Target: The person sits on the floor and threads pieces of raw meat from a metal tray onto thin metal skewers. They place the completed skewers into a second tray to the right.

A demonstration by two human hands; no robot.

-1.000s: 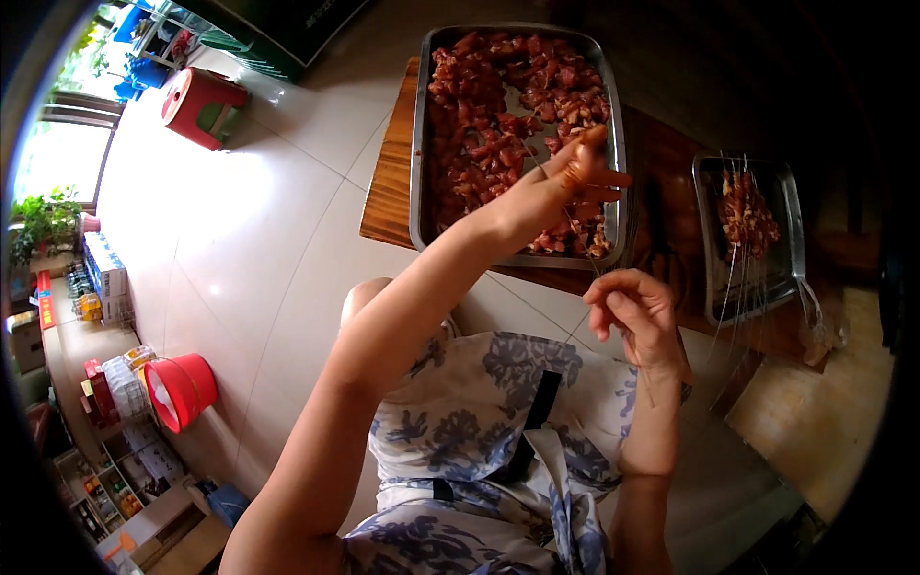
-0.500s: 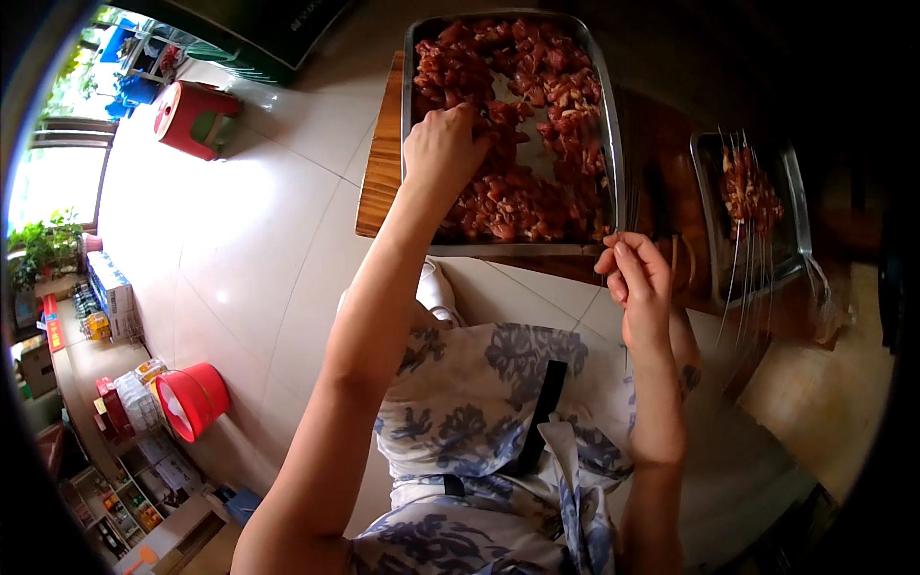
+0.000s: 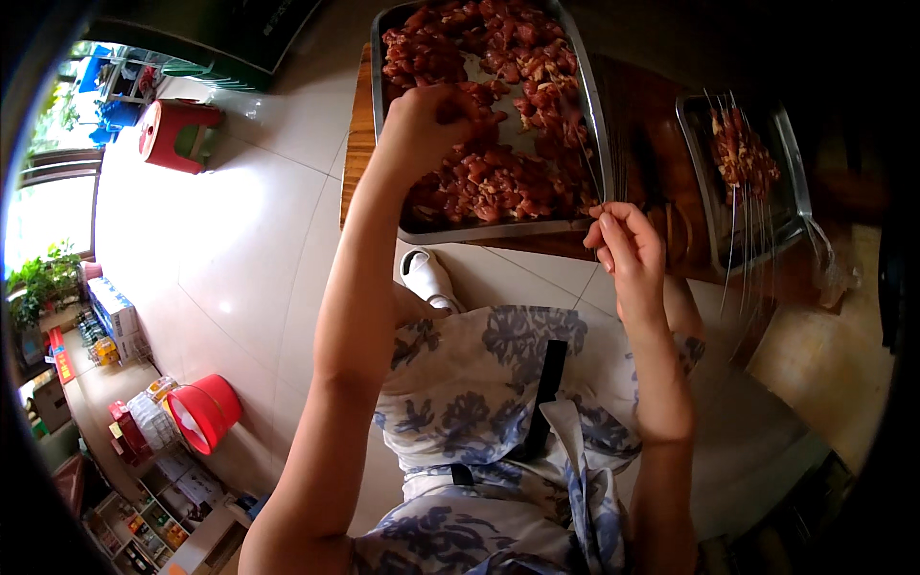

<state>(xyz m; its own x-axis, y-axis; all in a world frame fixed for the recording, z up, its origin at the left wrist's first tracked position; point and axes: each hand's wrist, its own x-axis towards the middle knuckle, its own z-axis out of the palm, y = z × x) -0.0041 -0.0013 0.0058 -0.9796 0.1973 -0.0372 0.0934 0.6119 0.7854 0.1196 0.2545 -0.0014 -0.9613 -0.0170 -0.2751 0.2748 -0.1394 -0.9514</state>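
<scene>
Left grip: one bare hand, palm down, fingers curled into the raw meat; the fingertips are partly hidden, so whether they are apart or together on a piece cannot be told. Right grip: one bare hand, thumb and forefinger pinched together on a thin metal skewer, just outside the near right corner of the large tray. Meat: small red cut pieces, heaped beneath, beyond and to the right of the left grip, with a bare strip of tray floor just right of that grip. Large tray: metal, rectangular, lying on a brown wooden bench, its left rim just beside the left grip. Small tray: metal, to the right of the right grip and well apart from it, bearing several loaded skewers whose bare ends reach past the near rim. Well left of the left grip: one red stool. Nearer the person, left of both grips: one red bucket.
</scene>
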